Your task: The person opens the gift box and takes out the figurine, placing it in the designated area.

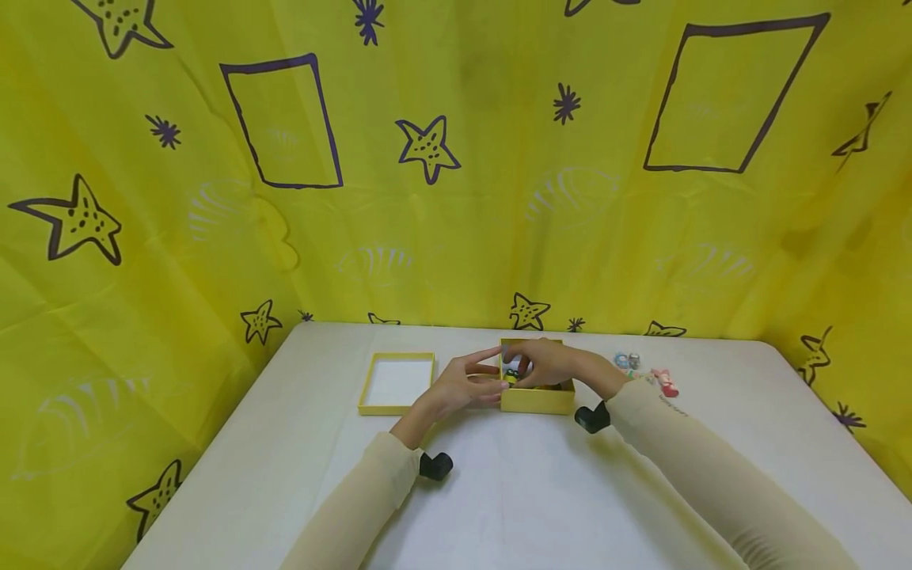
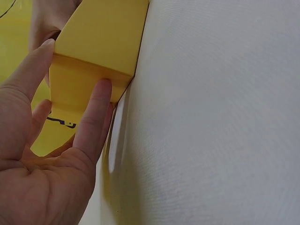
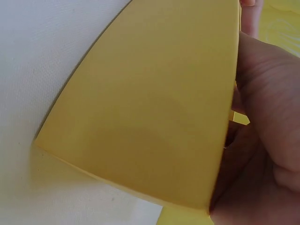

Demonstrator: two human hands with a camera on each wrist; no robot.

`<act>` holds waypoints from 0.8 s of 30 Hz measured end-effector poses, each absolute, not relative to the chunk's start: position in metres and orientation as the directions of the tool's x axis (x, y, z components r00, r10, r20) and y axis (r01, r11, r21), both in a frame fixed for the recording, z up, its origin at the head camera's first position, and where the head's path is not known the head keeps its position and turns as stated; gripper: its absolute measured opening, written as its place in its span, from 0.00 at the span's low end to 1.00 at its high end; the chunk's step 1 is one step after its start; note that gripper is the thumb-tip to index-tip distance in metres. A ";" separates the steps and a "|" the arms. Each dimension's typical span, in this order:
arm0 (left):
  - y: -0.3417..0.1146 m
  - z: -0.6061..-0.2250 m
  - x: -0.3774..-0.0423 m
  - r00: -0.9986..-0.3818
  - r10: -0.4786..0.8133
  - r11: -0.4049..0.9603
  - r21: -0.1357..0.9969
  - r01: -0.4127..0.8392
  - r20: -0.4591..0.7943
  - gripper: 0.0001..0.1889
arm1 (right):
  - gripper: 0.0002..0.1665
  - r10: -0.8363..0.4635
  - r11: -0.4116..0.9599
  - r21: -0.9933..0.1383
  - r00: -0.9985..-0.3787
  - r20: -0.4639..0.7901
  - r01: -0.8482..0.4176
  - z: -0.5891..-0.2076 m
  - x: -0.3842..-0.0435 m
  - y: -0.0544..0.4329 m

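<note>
A yellow open box [image 1: 537,400] stands on the table with small things inside. My left hand [image 1: 463,385] is at its left side, fingers spread and fairly straight. In the left wrist view, fingertips [image 2: 104,86] touch the box's end wall and another reaches its top edge. My right hand [image 1: 545,362] reaches over the rim into the box, fingers bent down. Its thumb and fingers close around a small yellow-and-black figure [image 1: 511,378] by the front left corner. In the right wrist view the box wall [image 3: 150,103] hides the fingertips.
Left of the box lies a shallow yellow-rimmed lid [image 1: 365,396], white inside. To the right are several small trinkets: a blue one [image 1: 622,361], a silvery one [image 1: 634,361] and a red-and-pink figure [image 1: 668,385]. A yellow patterned curtain [image 1: 463,237] hangs behind the white table [image 1: 513,491].
</note>
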State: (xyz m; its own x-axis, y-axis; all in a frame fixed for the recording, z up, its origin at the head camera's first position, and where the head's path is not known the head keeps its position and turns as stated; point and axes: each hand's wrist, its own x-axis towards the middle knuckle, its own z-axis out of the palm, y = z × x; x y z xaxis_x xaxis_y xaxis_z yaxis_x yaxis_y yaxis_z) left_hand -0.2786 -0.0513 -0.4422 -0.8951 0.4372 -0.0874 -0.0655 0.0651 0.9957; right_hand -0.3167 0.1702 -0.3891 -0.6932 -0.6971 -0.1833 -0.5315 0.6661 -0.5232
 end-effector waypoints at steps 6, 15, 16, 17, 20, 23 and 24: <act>-0.051 -0.442 -0.278 -0.894 0.442 0.057 0.997 -0.046 -0.067 0.37 | 0.29 -0.689 0.676 -0.514 -0.700 -0.186 -0.529 -0.391 -0.318 0.168; -0.051 -0.443 -0.278 -0.895 0.442 0.060 0.997 -0.044 -0.067 0.38 | 0.26 -0.676 0.685 -0.501 -0.718 -0.168 -0.528 -0.394 -0.318 0.167; -0.051 -0.443 -0.278 -0.895 0.442 0.061 0.997 -0.043 -0.066 0.38 | 0.25 -0.675 0.685 -0.502 -0.719 -0.165 -0.528 -0.394 -0.318 0.167; -0.051 -0.443 -0.278 -0.895 0.440 0.063 0.997 -0.045 -0.068 0.38 | 0.25 -0.674 0.685 -0.501 -0.720 -0.163 -0.528 -0.395 -0.318 0.166; -0.051 -0.442 -0.278 -0.896 0.437 0.065 0.996 -0.052 -0.076 0.38 | 0.24 -0.675 0.684 -0.497 -0.722 -0.154 -0.534 -0.395 -0.317 0.166; -0.051 -0.442 -0.278 -0.898 0.431 0.072 0.995 -0.065 -0.090 0.38 | 0.23 -0.678 0.681 -0.494 -0.721 -0.144 -0.541 -0.395 -0.316 0.167; -0.051 -0.442 -0.278 -0.898 0.431 0.071 0.995 -0.065 -0.089 0.38 | 0.22 -0.679 0.679 -0.492 -0.720 -0.140 -0.545 -0.395 -0.316 0.167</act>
State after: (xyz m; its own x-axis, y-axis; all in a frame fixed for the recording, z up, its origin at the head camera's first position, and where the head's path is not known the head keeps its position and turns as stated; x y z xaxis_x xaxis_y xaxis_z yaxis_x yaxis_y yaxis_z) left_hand -0.2780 -0.0509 -0.4415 -0.8981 0.4305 -0.0894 -0.0649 0.0712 0.9953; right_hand -0.3163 0.1672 -0.3950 -0.7202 -0.6795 -0.1399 -0.5449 0.6789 -0.4922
